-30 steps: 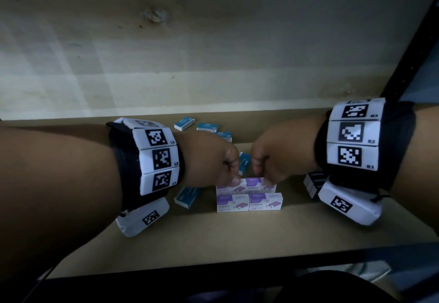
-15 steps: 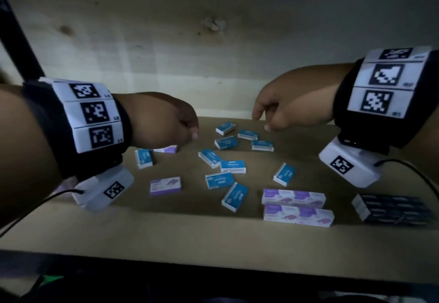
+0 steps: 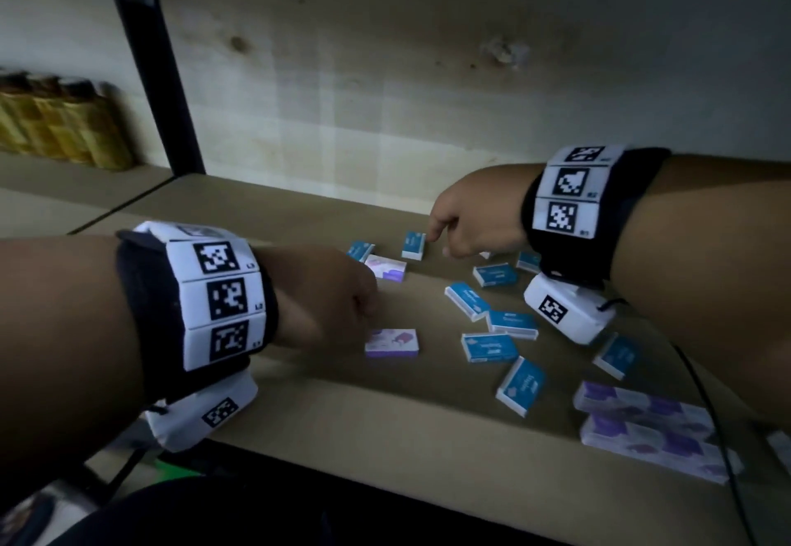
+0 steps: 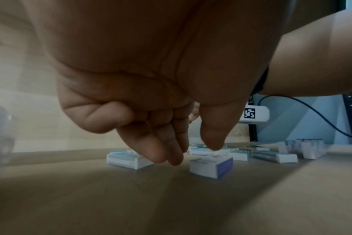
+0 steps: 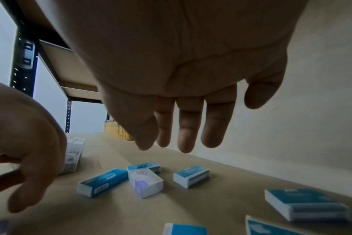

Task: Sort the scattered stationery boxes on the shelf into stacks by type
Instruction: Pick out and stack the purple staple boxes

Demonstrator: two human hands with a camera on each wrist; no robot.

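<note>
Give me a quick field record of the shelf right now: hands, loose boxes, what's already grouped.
left hand: empty, fingers hanging over a loose purple box
right hand: empty, fingers extended above a blue box near the back wall
second loose purple box: farther back
other blue boxes: scattered singly, unstacked
grouped purple boxes: in rows, front right
shelf board: tan

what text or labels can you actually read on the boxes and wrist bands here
Left wristband: square black-and-white codes, small tags beside them too blurred to read.
Right wristband: same codes, small tags too blurred to read.
Blue boxes: white printed word, too blurred to read.
Purple boxes: pictures only, print unreadable.
No word reads clearly.
</note>
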